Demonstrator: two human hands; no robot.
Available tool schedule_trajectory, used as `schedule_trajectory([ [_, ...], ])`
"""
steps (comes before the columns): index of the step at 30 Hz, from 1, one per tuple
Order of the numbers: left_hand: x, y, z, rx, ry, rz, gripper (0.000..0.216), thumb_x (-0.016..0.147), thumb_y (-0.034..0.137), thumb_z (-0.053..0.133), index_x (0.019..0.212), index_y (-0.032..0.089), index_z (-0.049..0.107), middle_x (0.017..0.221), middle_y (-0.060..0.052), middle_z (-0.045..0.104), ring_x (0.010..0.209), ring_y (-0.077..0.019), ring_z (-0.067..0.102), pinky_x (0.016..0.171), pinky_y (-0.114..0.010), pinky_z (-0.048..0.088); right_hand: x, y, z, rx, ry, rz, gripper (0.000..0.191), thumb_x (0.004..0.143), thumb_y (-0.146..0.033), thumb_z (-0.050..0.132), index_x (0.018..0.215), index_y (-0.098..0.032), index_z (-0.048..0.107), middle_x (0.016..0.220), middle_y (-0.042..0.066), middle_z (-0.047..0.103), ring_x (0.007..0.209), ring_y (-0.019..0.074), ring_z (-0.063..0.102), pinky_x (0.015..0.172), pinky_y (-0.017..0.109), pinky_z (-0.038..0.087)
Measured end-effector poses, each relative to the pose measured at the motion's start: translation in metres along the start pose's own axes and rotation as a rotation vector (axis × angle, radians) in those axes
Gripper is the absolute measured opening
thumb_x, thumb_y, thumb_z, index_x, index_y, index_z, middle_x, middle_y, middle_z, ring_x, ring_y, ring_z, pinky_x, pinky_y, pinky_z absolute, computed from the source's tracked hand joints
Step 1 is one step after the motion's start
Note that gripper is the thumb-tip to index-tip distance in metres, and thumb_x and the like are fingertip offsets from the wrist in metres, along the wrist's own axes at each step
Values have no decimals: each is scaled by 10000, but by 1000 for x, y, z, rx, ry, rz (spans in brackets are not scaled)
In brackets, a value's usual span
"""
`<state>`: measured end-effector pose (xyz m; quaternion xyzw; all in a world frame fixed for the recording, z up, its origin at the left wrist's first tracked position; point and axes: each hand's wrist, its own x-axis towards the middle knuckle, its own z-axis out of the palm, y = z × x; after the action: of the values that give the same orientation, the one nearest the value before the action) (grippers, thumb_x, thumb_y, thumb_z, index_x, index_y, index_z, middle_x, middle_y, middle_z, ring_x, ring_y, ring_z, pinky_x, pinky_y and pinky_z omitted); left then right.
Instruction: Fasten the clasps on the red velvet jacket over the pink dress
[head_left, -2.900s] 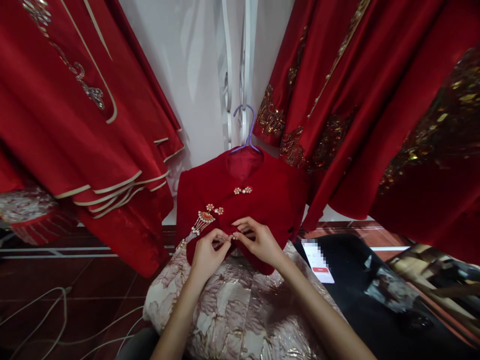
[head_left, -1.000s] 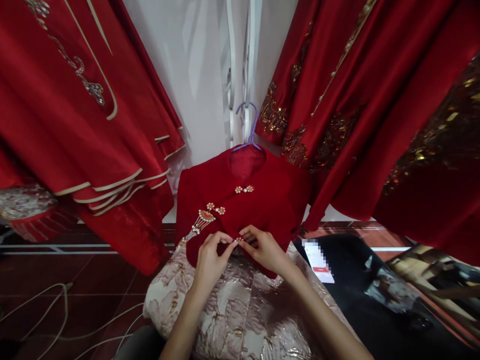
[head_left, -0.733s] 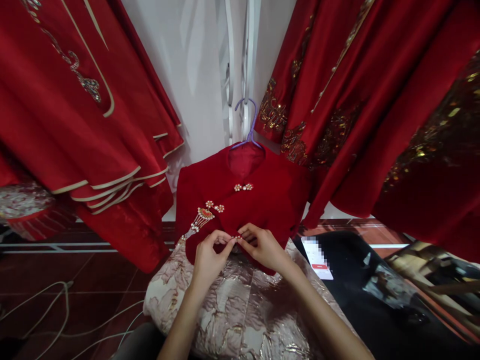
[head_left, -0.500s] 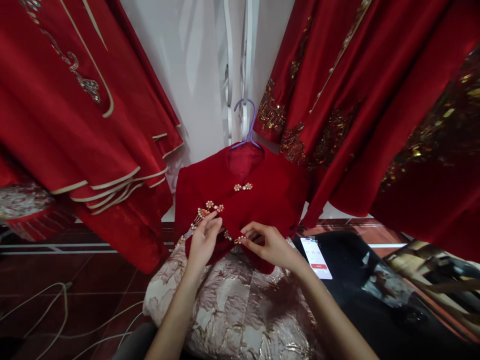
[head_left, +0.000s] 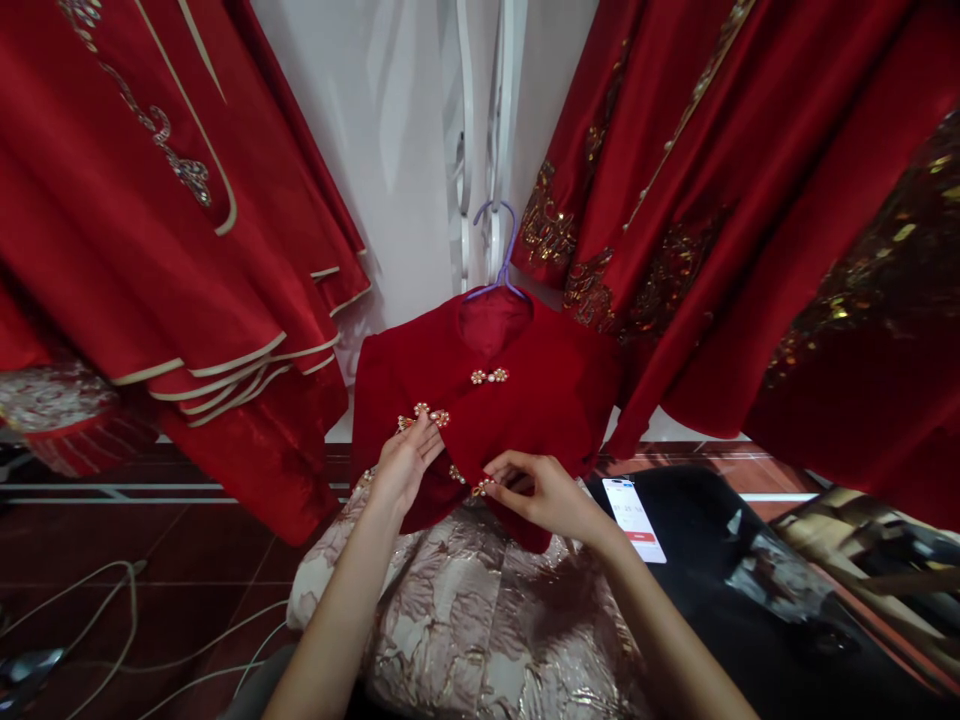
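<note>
Left hand moved up, mostly covering tassel, right hand pinching lower clasp

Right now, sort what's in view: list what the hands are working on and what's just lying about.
In hand: red jacket; lower clasp, pinched by right hand; middle clasp, touched by left hand; purple hanger.
Lying about: phone; floor cables; hanging gowns.

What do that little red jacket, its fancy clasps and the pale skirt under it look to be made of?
The red jacket looks like soft, matte velvet, as it shows almost no sheen. The collar clasp and the lower clasp pinched by the right hand look like gold-toned metal with pearl-like beads, probably imitation. The pale skirt seems to be woven brocade with metallic thread, judging by its glinting floral pattern.
</note>
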<state>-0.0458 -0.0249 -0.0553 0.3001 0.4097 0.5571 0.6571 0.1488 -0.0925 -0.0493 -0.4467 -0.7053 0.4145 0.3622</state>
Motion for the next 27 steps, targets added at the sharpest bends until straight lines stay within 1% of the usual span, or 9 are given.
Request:
schedule_trajectory([
  [7,8,-6,-3,46,10,35,202,755,250,725,918,130,718,1061,-117,737,911,-157,706,921,-307,526,0,3,1,-3,-12,-13,152,852,-303,611,958,-199,642,862,27,712,767,143,655,683,273,535],
  [10,13,-10,-3,104,64,73,249,730,312,730,900,130,720,1052,-122,739,938,-176,703,864,-293,535,0,2,2,-8,-18,-26,149,854,-307,608,955,-202,644,868,24,713,774,141,654,677,265,531],
  [13,15,-14,1,149,146,129,341,730,430,711,860,115,704,969,-132,750,898,-199,708,771,-283,544,0,-1,4,-19,-21,-39,145,857,-311,605,946,-203,645,869,22,711,770,137,653,671,258,525],
  [15,12,-14,5,200,76,117,388,764,496,662,863,123,697,895,-110,753,848,-200,708,724,-281,542,-1,-3,2,-23,-21,-45,133,854,-297,602,942,-205,641,865,22,709,763,138,652,665,259,524],
  [18,6,-6,17,434,-195,114,463,860,576,512,873,154,701,810,-78,741,800,-202,692,715,-293,534,-5,-6,-6,-35,-63,-42,91,829,-232,597,914,-209,623,834,15,697,739,137,644,665,263,525],
  [20,5,2,29,682,-282,291,446,892,557,477,920,167,693,805,-62,728,791,-202,675,740,-298,521,-9,-7,-16,-62,-108,-26,95,803,-180,592,893,-209,603,794,4,680,714,133,634,661,263,519],
  [24,13,21,56,1124,-229,827,324,906,362,540,1172,185,595,1010,-70,673,905,-202,634,827,-304,488,-21,-11,-37,-110,-128,3,141,775,-135,588,894,-210,577,747,-11,650,688,127,620,629,247,496],
  [25,17,24,61,1214,-221,912,310,910,328,536,1179,183,590,1036,-82,648,939,-209,614,839,-311,482,-23,-13,-41,-116,-121,2,139,777,-137,587,895,-211,576,751,-11,647,686,125,617,624,245,494],
  [27,25,31,69,1387,-230,1006,242,919,296,518,1093,174,634,1012,-99,609,975,-234,567,820,-326,479,-28,-15,-49,-128,-99,1,124,787,-151,591,894,-212,578,766,-7,651,688,125,616,621,246,494],
])
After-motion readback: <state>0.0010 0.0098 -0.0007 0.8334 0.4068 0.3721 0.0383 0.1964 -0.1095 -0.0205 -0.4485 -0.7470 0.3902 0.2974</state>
